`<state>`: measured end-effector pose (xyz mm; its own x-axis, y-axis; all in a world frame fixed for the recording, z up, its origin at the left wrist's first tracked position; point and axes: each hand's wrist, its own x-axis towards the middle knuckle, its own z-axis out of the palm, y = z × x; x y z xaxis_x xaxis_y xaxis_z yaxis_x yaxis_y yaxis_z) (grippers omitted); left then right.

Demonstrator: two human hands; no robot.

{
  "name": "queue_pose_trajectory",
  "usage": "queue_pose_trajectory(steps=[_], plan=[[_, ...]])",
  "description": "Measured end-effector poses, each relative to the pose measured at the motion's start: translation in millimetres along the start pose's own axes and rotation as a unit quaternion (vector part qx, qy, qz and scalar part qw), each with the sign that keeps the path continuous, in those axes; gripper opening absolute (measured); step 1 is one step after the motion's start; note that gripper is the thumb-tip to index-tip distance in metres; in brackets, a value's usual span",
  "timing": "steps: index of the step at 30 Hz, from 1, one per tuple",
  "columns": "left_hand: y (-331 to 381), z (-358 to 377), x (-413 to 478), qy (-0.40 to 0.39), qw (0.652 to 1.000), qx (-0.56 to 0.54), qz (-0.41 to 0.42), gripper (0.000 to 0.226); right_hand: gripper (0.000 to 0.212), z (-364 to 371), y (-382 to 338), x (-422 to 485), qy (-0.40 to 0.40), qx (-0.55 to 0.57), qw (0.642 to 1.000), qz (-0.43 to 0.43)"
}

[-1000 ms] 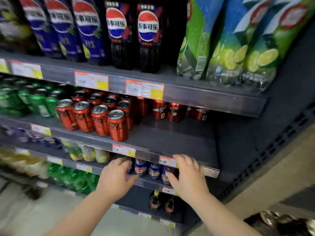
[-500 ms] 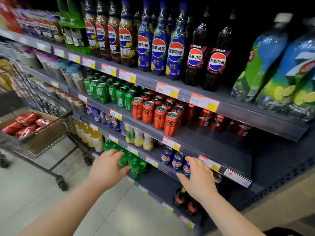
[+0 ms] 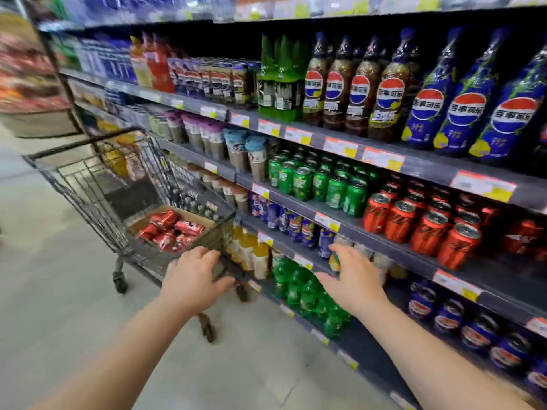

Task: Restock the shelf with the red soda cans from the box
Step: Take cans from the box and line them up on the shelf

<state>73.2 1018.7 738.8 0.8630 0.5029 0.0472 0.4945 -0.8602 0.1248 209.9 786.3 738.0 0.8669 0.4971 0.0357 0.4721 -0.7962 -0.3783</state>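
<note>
Several red soda cans (image 3: 171, 232) lie on their sides in a brown cardboard box (image 3: 201, 218) inside a wire shopping cart (image 3: 88, 184) at left. On the grey shelf (image 3: 384, 247) at right, red cans (image 3: 426, 229) stand upright in rows beside green cans. My left hand (image 3: 194, 278) hovers empty, fingers apart, just in front of the cart's near corner. My right hand (image 3: 353, 279) is stretched out empty with fingers spread, below the red cans' shelf and in front of the lower shelves.
Green cans (image 3: 319, 182) stand left of the red ones. Large cola bottles (image 3: 455, 113) fill the shelf above. Blue cans (image 3: 296, 223), yellow and green bottles (image 3: 307, 291) sit on lower shelves. Pale floor (image 3: 59, 291) stretches to the left around the cart.
My view has swung left, bringing the cart and its box closer. Both hands have moved left, away from the shelf edge, the left one now at the cart's corner.
</note>
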Motion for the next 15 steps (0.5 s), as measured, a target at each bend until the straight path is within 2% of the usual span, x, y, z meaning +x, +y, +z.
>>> queue_pose_trajectory(steps=[9,15], plan=[[-114,-5,30,-0.017,0.998,-0.013,-0.067,0.070,0.063,54,-115,64,-0.047,-0.017,0.998,-0.047],[-188,1,79,-0.031,0.994,0.007,-0.106,0.071,0.063,107,-176,146,-0.085,0.005,0.994,-0.069]])
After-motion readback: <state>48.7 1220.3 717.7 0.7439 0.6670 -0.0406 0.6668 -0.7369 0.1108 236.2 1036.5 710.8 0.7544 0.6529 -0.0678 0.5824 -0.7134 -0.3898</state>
